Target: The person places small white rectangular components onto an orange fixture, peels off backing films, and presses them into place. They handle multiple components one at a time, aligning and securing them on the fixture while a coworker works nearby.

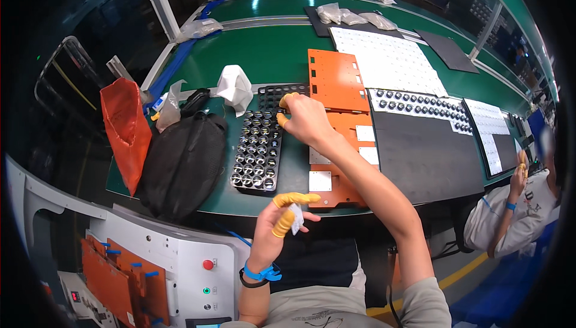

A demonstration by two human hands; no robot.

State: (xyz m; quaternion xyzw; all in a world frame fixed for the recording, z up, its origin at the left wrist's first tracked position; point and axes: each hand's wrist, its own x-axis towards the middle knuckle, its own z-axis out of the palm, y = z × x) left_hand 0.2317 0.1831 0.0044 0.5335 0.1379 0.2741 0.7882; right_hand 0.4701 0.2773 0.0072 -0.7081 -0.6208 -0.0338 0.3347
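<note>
My right hand [303,118], with yellow finger cots, reaches over the top right corner of a black tray [259,148] filled with several small round dark parts; its fingertips pinch at a cell there, and whether a part is between them cannot be told. My left hand [282,223], also in yellow finger cots and with a blue wrist strap, hovers near my body below the table edge and pinches a small white square piece [296,219]. Just right of the tray lies an orange fixture plate [342,130] with white squares on it.
A black bag [183,163] and an orange bag [125,130] sit left of the tray, a crumpled white cloth [235,88] behind it. A black mat [420,154], a white panel [390,61] and a strip of round parts lie right. Another person [516,208] sits far right. A white machine [180,268] stands lower left.
</note>
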